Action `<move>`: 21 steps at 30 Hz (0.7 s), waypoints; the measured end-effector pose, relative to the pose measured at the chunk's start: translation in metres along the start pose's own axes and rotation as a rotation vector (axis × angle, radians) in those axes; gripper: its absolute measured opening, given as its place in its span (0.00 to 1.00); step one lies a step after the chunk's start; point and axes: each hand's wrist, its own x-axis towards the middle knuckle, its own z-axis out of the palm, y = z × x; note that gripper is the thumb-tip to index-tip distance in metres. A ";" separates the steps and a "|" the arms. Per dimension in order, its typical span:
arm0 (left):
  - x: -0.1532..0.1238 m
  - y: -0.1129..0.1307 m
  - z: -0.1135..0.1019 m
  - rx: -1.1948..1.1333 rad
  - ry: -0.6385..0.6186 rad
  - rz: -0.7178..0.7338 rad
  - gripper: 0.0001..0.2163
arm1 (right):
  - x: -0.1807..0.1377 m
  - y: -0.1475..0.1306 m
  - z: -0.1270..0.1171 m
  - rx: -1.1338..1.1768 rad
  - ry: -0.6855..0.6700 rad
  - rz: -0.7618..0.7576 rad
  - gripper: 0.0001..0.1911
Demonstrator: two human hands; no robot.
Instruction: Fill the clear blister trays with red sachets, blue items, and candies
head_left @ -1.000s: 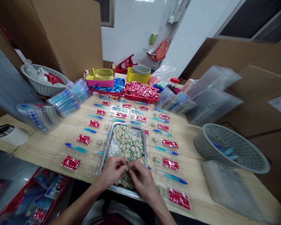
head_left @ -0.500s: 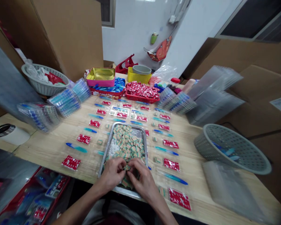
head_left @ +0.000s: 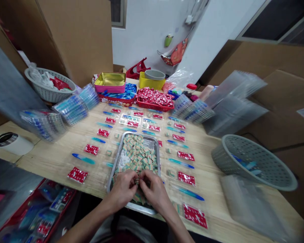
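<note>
A metal tray (head_left: 119, 153) lies near the front edge of a wooden table (head_left: 53, 158), heaped with small green-and-tan erasers (head_left: 138, 155). My left hand (head_left: 123, 189) and my right hand (head_left: 154, 192) meet over the near end of the tray. Their fingers are curled and pinched together on a few erasers between them. Around the tray lie clear packets, each with a red card (head_left: 77, 174) and a blue pen (head_left: 83, 158).
A grey basket (head_left: 253, 162) sits at the right, over clear film sheets (head_left: 248, 206). Stacks of filled packets (head_left: 43, 123) stand at the left. Red trays (head_left: 154, 99), a pink tin (head_left: 110, 82) and a white basket (head_left: 49, 84) line the back. Cardboard boxes surround the table.
Both hands have stayed over the near end of the tray, fingers working the erasers between them. The view has shifted slightly.
</note>
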 end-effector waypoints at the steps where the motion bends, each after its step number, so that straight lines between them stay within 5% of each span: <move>1: 0.000 0.000 0.000 0.004 -0.002 -0.003 0.07 | 0.000 0.000 -0.001 0.019 -0.005 0.009 0.07; 12: 0.002 -0.004 0.000 -0.076 -0.017 -0.041 0.07 | -0.002 0.003 -0.007 0.022 -0.032 -0.117 0.07; 21: 0.004 0.000 -0.007 -0.179 0.040 -0.096 0.06 | 0.009 0.001 -0.017 -0.287 -0.109 -0.515 0.09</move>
